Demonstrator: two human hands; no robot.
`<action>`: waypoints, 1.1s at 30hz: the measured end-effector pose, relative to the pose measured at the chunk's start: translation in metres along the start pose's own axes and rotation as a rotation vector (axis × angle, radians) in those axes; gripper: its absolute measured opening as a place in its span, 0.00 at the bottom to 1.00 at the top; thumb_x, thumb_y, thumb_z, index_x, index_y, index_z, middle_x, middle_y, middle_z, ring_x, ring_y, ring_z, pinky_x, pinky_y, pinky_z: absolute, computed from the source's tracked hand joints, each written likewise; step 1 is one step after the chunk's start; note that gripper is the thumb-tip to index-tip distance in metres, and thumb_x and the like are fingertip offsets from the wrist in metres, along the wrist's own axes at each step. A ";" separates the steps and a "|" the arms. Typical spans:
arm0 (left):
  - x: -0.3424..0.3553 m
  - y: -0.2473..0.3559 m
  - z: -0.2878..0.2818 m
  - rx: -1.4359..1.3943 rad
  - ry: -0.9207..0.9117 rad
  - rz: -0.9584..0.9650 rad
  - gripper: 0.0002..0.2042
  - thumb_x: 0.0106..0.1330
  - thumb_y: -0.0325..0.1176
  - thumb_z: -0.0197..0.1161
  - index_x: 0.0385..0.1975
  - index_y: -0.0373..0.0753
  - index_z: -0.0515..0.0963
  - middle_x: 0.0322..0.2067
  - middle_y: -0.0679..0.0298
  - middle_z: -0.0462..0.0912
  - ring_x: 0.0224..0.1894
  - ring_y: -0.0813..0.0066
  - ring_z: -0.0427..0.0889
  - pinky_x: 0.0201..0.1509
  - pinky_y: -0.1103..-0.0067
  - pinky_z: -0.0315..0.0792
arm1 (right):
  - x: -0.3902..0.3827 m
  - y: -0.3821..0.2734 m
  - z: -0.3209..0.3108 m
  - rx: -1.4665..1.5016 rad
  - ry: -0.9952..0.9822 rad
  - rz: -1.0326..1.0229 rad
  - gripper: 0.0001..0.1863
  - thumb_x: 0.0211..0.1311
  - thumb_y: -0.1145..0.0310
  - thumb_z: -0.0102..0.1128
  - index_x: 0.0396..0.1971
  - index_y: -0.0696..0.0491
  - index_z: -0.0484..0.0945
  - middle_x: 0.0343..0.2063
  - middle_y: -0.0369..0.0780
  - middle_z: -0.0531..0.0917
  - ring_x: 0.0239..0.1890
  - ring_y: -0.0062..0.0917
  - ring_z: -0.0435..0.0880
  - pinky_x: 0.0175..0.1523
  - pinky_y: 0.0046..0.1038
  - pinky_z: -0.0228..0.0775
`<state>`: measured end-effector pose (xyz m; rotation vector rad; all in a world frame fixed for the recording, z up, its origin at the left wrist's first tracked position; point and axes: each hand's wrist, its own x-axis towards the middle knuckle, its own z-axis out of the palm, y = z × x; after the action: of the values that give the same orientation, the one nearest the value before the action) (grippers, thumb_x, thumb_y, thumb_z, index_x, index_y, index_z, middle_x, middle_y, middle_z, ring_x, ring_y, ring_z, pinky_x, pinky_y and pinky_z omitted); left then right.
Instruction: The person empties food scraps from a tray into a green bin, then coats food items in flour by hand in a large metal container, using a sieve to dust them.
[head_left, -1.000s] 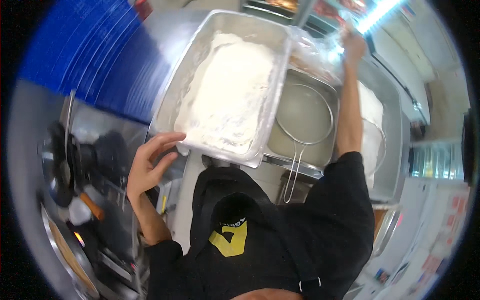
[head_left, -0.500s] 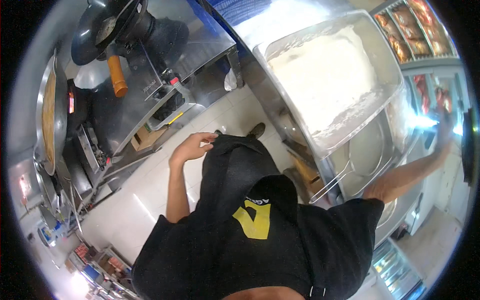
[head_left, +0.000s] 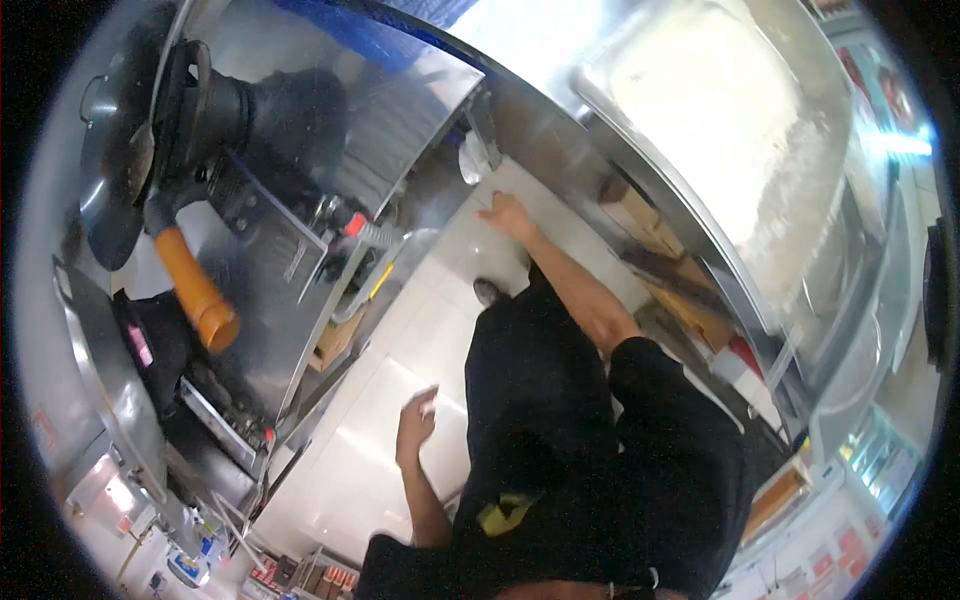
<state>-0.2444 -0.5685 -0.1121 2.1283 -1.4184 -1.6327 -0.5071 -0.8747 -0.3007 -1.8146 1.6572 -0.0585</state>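
Observation:
My left hand (head_left: 417,425) hangs low over the pale floor tiles, fingers loosely bent and apart, with nothing I can make out in it. My right hand (head_left: 510,217) reaches forward between the stove counter and the steel table. Its thumb stands off from the loosely curled fingers, which are a little blurred, and no held thing shows. Neither hand touches anything visible. Nearest to my right hand, a white bag-like thing (head_left: 473,158) hangs by the counter's leg. On the steel table at the right sits a large metal tray (head_left: 672,160) of white powder like flour.
At the left, a dark wok (head_left: 112,190) sits on the steel stove counter (head_left: 400,110). A wooden handle (head_left: 195,290) sticks out past it. A red-tipped hose (head_left: 357,225) is at the counter's edge. Cardboard boxes (head_left: 645,215) lie under the right-hand table.
My right hand has swung from the far right, past the tray, to the middle front. My left hand has dropped lower and nearer. The whole view has turned and shifted.

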 end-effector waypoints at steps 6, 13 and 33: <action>-0.015 -0.138 0.059 -0.095 0.130 -0.257 0.29 0.42 0.12 0.44 0.47 0.39 0.75 0.43 0.57 0.79 0.47 0.69 0.77 0.50 0.79 0.70 | 0.119 0.067 0.127 0.076 0.143 0.252 0.35 0.53 0.44 0.55 0.46 0.63 0.69 0.47 0.54 0.73 0.48 0.43 0.74 0.50 0.37 0.69; 0.021 -0.208 0.089 -0.290 0.172 -0.298 0.32 0.38 0.13 0.42 0.49 0.41 0.74 0.43 0.58 0.79 0.45 0.69 0.79 0.46 0.79 0.73 | 0.231 0.115 0.201 0.265 0.166 0.152 0.18 0.57 0.55 0.54 0.30 0.57 0.78 0.29 0.51 0.80 0.38 0.41 0.80 0.39 0.39 0.71; 0.069 0.157 -0.061 -0.551 -0.022 0.584 0.29 0.65 0.49 0.47 0.59 0.32 0.58 0.56 0.53 0.65 0.59 0.66 0.63 0.63 0.72 0.55 | -0.261 -0.170 -0.316 0.785 -0.147 -0.437 0.17 0.61 0.61 0.53 0.23 0.60 0.77 0.10 0.38 0.77 0.10 0.17 0.73 0.14 0.21 0.62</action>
<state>-0.2896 -0.7312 -0.0441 1.2533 -1.2366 -1.5593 -0.5538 -0.7839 0.1307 -1.4653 0.9063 -0.6527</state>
